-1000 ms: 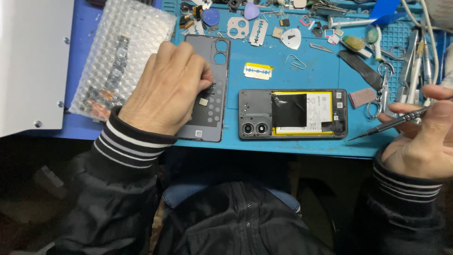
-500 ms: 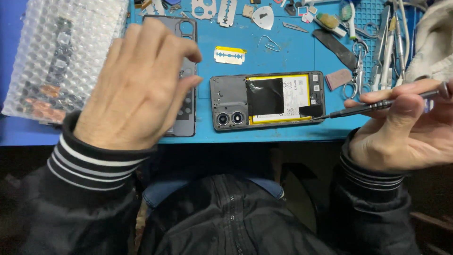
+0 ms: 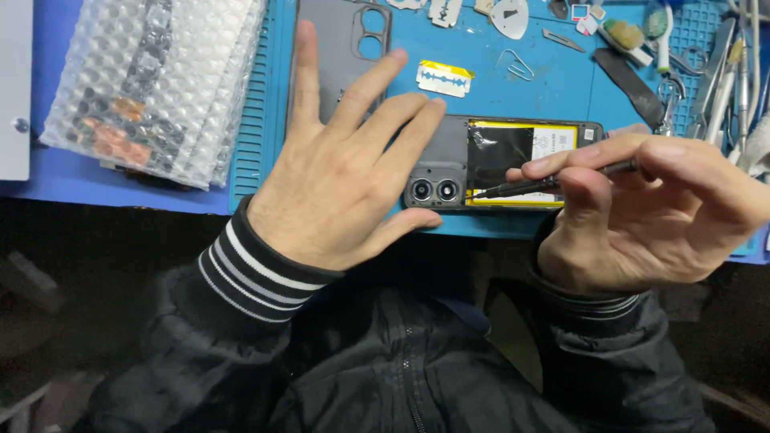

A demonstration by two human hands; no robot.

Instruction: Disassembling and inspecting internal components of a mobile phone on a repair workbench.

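An opened phone (image 3: 489, 164) lies on the blue work mat (image 3: 553, 88), its twin camera module and black-and-yellow battery exposed. My left hand (image 3: 345, 172) is spread flat, fingers apart, over the phone's left end and the dark grey back cover (image 3: 337, 48) beside it. My right hand (image 3: 642, 212) grips a thin black screwdriver (image 3: 553, 180), whose tip points at the phone just right of the camera lenses.
A bubble-wrap pouch (image 3: 152, 80) with parts lies at the left. A razor blade (image 3: 443, 78), a metal clip (image 3: 513, 60), a white pick (image 3: 509, 16) and several tweezers and tools (image 3: 714, 72) sit on the mat's far side. The table's front edge is close to my body.
The view has closed in on the phone. My left hand slid right from the back cover onto the phone's left end. My right hand brought the screwdriver tip down by the camera module.
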